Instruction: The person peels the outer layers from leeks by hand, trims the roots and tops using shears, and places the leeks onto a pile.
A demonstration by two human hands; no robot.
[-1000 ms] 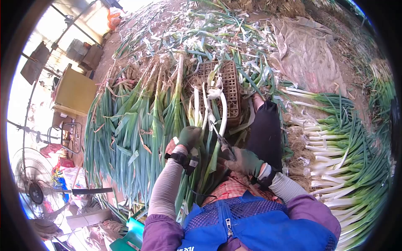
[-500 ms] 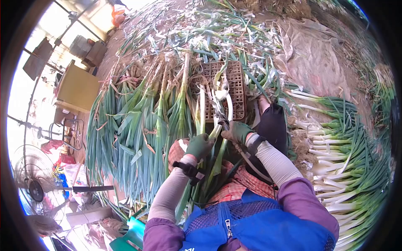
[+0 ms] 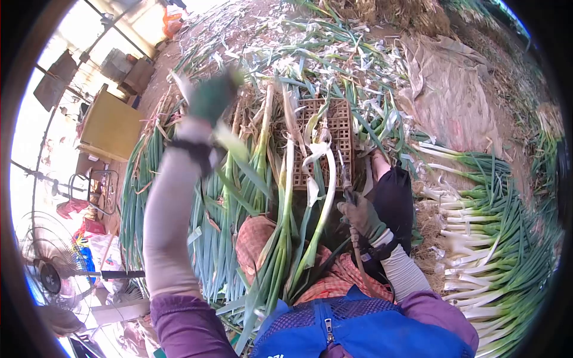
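My left hand (image 3: 212,98), in a green glove and smeared by motion, is raised over the root ends of the unpeeled leek pile (image 3: 164,185). It appears closed around a blurred leek (image 3: 237,152), with a pale end above and green leaf trailing below. My right hand (image 3: 363,218), also gloved, grips an air blow gun (image 3: 346,179) with a thin metal nozzle pointing away; its hose (image 3: 359,256) runs back toward my lap. Between my hands, peeled white leek stalks (image 3: 327,191) lean across my lap toward a brown plastic crate (image 3: 341,128).
Trimmed leeks (image 3: 477,238) lie in a long row on the right. Leaf scraps (image 3: 310,51) litter the ground ahead, beside a crumpled cloth sheet (image 3: 441,95). A fan (image 3: 51,277) stands at the left, with a yellow board (image 3: 110,125) farther back.
My left hand has swung up and left from the stalks at my lap, carrying a leek. My right hand has shifted slightly right and down with the air blow gun, away from the stalks.
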